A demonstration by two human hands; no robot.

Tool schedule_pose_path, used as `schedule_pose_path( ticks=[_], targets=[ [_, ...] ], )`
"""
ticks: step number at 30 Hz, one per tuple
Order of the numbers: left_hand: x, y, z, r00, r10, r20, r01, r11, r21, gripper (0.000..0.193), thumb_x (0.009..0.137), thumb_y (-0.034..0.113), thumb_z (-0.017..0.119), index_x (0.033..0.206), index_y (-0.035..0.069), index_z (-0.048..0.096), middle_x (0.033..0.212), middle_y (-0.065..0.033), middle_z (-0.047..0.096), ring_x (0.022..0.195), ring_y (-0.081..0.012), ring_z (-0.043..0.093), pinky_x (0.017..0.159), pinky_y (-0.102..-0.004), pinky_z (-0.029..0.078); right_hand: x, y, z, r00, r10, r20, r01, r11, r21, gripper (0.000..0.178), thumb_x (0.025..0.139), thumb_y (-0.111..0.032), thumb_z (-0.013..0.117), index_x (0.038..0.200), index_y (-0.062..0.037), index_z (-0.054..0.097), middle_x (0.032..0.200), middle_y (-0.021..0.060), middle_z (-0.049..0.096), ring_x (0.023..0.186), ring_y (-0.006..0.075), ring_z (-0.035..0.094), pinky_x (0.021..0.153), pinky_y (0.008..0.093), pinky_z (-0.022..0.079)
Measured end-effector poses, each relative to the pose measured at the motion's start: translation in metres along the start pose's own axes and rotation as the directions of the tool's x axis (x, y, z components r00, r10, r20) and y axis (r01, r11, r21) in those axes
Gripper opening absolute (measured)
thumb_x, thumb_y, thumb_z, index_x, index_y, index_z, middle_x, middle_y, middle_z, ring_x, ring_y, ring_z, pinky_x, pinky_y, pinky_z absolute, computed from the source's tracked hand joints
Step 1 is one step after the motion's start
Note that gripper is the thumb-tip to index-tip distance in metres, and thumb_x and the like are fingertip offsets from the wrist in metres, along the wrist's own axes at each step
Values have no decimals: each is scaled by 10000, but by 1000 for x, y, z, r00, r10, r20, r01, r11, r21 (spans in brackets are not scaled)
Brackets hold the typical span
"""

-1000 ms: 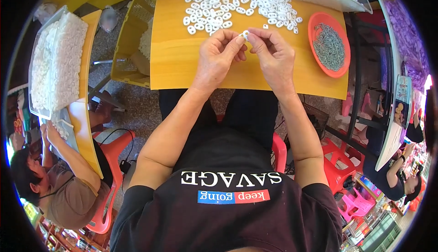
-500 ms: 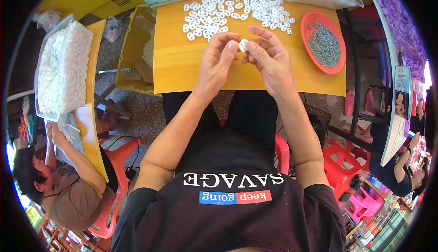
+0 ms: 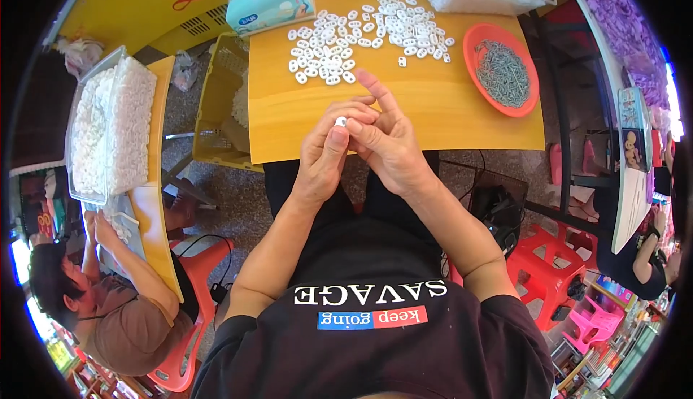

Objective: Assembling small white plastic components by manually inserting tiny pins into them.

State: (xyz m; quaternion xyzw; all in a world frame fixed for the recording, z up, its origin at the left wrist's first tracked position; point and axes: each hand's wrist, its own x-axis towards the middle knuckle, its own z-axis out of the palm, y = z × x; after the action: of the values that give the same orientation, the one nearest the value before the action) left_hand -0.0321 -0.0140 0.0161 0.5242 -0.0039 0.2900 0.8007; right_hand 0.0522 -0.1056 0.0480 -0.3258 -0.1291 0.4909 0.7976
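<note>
Just past the table's near edge, in front of my body, a small white plastic piece (image 3: 341, 121) sits between my hands, mostly covered by fingers. My left hand (image 3: 323, 155) pinches it between thumb and curled fingers. The thumb of my right hand (image 3: 390, 152) presses on its side, while the right index finger points up and away. Beyond the hands lie loose white two-holed oval plastic pieces (image 3: 328, 56), spread in a left group and a right group (image 3: 415, 27). A red bowl (image 3: 533, 101) at the right holds many grey metal screws (image 3: 503, 74).
A tissue pack (image 3: 271, 2) and a clear bin of white pieces (image 3: 498, 2) stand at the table's far side. Left are a yellow crate (image 3: 209, 121), another full clear bin (image 3: 115, 124) and a seated co-worker (image 3: 123, 312). Red stools (image 3: 552, 269) stand at right.
Both hands have come down toward my body and slightly left, with the white piece between them. My right index finger now stretches out further. The view has shifted a little.
</note>
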Motion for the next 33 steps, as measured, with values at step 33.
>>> schedule_pose_path(
  ticks=[33],
  targets=[
    [34, -7, -21, 979, 103, -176, 31, 778, 627, 307, 914, 13, 577, 1220, 3, 552, 1074, -81, 584, 977, -150, 567, 777, -266, 486, 74, -69, -80, 941, -267, 209, 59, -478, -877, 122, 861, -157, 609, 899, -49, 652, 863, 142, 646, 831, 342, 630, 731, 415, 508]
  ],
)
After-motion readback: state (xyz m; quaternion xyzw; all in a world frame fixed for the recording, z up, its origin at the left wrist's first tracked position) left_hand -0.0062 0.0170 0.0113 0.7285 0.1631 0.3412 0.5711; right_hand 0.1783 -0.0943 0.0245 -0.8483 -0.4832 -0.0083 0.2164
